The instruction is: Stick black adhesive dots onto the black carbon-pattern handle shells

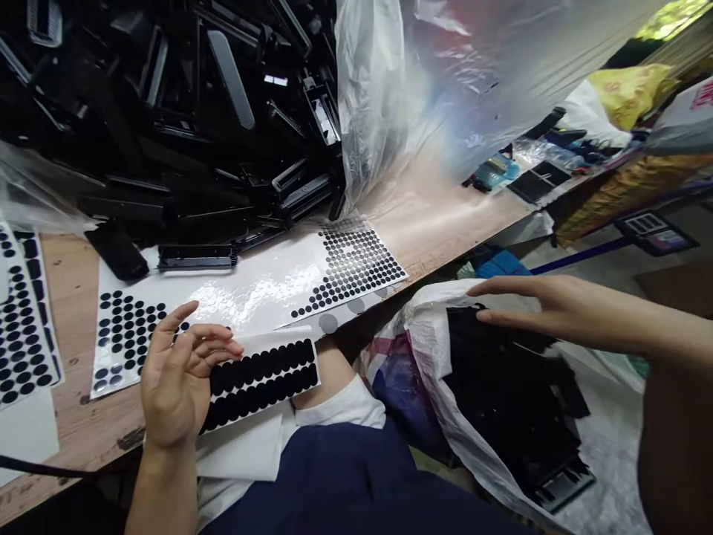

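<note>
My left hand (181,368) is raised palm up with its fingers loosely apart, and I see nothing gripped in it. Just beside it, partly behind the fingers, a white sheet with two rows of overlapping black round stickers (267,375) lies over my lap. My right hand (529,305) reaches over the white woven sack (431,338) at my right. Its fingers and thumb are stretched out and parted, with nothing visible between them. Under it the sack holds a heap of flat black pieces (501,394).
A large pile of black plastic housings (223,171) in a clear plastic bag (370,96) covers the back left. Sheets of black dot stickers (362,260) lie on the wooden table (445,227). More dot sheets (25,349) are at far left. A dustpan (657,230) stands right.
</note>
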`<act>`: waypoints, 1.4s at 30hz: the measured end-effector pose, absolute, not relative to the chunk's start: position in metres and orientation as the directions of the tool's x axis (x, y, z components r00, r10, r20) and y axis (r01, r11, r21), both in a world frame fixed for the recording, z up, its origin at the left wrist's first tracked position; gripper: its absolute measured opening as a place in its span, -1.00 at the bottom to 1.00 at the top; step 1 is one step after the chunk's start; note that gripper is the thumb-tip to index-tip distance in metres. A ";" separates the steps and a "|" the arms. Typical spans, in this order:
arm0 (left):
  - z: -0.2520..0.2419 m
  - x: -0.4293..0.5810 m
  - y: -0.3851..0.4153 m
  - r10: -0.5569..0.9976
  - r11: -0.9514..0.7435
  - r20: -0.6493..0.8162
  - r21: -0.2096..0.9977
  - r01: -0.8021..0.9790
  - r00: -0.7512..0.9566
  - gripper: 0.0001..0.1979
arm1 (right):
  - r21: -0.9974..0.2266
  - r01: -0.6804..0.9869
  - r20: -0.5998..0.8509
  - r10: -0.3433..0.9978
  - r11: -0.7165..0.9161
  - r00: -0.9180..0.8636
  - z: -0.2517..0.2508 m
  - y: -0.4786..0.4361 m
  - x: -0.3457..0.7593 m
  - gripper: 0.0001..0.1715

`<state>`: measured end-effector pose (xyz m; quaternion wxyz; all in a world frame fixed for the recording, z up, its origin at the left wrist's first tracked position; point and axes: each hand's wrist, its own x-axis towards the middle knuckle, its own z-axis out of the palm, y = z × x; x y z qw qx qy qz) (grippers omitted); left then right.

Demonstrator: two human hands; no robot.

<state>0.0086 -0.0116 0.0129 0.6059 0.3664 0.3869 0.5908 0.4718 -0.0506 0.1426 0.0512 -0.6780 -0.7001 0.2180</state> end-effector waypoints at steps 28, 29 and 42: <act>0.011 0.010 -0.033 0.968 0.101 -0.247 0.575 -0.812 -0.055 -0.05 | -0.913 0.380 -0.408 0.312 -0.150 -0.858 0.093 0.079 0.163 -0.44; 0.011 0.010 -0.034 0.969 0.115 -0.244 0.580 -0.807 -0.037 -0.06 | -0.915 0.403 -0.397 0.253 -0.028 -0.882 0.098 0.082 0.163 -0.48; 0.004 0.018 -0.034 0.986 0.168 -0.142 0.797 -0.579 0.091 -0.59 | -0.468 0.711 -0.113 0.763 0.524 -0.637 0.077 0.145 0.037 -0.56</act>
